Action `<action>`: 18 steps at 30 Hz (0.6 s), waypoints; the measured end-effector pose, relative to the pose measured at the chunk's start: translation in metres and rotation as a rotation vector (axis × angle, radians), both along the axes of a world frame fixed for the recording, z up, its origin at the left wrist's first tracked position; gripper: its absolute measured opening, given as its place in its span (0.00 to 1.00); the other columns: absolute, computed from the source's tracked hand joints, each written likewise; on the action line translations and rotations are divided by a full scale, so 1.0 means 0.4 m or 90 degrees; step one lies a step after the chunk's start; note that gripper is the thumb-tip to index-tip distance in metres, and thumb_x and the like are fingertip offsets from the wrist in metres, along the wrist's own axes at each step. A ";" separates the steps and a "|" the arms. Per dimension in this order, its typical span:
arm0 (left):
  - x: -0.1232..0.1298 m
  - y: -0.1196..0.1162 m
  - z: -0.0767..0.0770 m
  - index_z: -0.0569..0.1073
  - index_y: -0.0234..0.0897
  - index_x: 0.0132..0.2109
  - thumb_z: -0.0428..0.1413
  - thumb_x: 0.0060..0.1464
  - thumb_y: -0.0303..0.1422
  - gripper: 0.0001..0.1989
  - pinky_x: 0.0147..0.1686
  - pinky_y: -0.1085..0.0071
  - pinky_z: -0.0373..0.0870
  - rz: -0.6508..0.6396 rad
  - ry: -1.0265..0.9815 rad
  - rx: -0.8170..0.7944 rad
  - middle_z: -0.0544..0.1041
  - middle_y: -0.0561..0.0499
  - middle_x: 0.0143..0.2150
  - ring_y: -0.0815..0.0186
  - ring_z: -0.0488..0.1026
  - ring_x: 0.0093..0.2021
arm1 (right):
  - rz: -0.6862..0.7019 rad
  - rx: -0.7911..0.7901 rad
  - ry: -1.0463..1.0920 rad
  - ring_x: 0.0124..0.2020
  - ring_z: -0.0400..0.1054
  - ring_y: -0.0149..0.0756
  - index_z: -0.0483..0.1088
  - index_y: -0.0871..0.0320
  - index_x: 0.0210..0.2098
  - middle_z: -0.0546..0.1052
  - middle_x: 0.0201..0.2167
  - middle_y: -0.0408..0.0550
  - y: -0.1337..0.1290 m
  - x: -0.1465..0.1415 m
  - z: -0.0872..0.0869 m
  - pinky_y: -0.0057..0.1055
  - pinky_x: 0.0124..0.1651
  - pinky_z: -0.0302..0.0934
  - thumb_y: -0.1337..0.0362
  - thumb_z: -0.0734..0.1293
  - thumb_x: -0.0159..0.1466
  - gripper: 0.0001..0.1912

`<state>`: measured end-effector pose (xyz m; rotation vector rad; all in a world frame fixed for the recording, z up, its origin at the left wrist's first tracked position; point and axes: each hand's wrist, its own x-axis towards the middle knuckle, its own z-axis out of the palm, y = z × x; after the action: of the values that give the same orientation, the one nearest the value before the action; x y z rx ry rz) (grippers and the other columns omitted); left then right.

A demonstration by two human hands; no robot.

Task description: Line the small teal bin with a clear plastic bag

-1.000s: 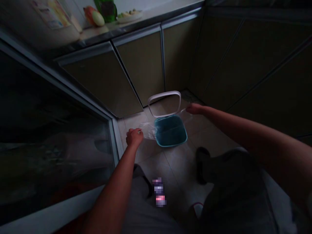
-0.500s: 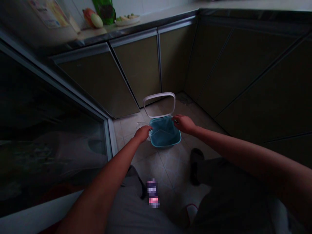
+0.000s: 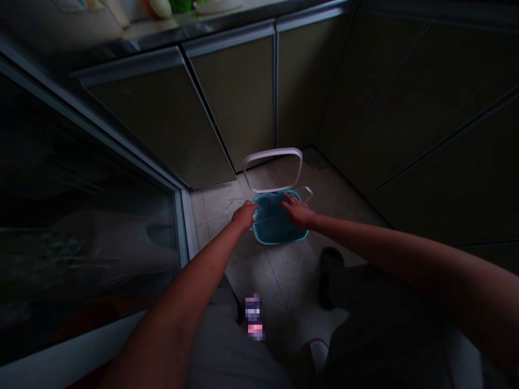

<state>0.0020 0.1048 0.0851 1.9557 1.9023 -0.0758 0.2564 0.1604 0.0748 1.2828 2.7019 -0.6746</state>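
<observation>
A teal bin point(image 3: 280, 238) stands on the tiled floor, its pale ring-shaped rim point(image 3: 272, 153) tilted up at the back. Thin clear plastic point(image 3: 307, 193) lies over the bin's edge and sticks out at both sides. At the bin's left edge is my left hand point(image 3: 244, 215), fingers bent at the plastic there. My right hand point(image 3: 297, 212) reaches over the right edge with its fingers spread inside the opening, holding nothing that I can make out.
Cabinets point(image 3: 235, 102) run behind the bin and along the right. A glass door frame point(image 3: 184, 227) borders the left side. Below are my legs, a dark slipper point(image 3: 331, 275) and a blurred patch point(image 3: 254, 317). Food sits on the counter point(image 3: 146, 40).
My right hand has moved from the bin's back right corner to over its right part, and its fingers have spread. A loop of clear plastic now shows beyond the right edge. The view has tilted down.
</observation>
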 end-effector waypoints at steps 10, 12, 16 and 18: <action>-0.011 0.011 0.002 0.69 0.44 0.70 0.73 0.46 0.30 0.44 0.65 0.60 0.64 -0.086 0.042 0.025 0.72 0.41 0.64 0.49 0.69 0.65 | 0.279 0.124 -0.026 0.53 0.70 0.47 0.77 0.59 0.53 0.78 0.50 0.57 -0.025 -0.061 0.061 0.41 0.58 0.61 0.69 0.58 0.74 0.17; -0.016 0.007 0.001 0.67 0.45 0.72 0.74 0.44 0.31 0.48 0.65 0.59 0.63 -0.095 0.040 0.018 0.71 0.40 0.67 0.48 0.68 0.66 | 0.248 0.118 -0.036 0.52 0.72 0.48 0.77 0.59 0.54 0.79 0.51 0.58 -0.010 -0.057 0.062 0.42 0.58 0.61 0.70 0.58 0.74 0.18; -0.031 -0.010 0.002 0.60 0.45 0.75 0.76 0.41 0.35 0.57 0.68 0.56 0.60 -0.101 0.052 0.000 0.65 0.37 0.72 0.45 0.63 0.71 | 0.086 0.050 -0.127 0.49 0.76 0.51 0.73 0.56 0.62 0.80 0.53 0.61 0.039 -0.011 0.067 0.45 0.55 0.64 0.71 0.60 0.71 0.23; -0.040 -0.021 0.001 0.56 0.44 0.77 0.77 0.40 0.36 0.61 0.70 0.54 0.57 -0.098 0.053 -0.022 0.60 0.35 0.76 0.44 0.58 0.74 | 0.031 0.019 -0.172 0.51 0.76 0.54 0.73 0.55 0.63 0.80 0.52 0.62 0.063 0.022 0.076 0.46 0.56 0.64 0.68 0.63 0.70 0.23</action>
<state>-0.0139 0.0964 0.0856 2.1024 1.7856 -0.2346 0.2652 0.1858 0.1050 1.2116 2.5229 -0.4229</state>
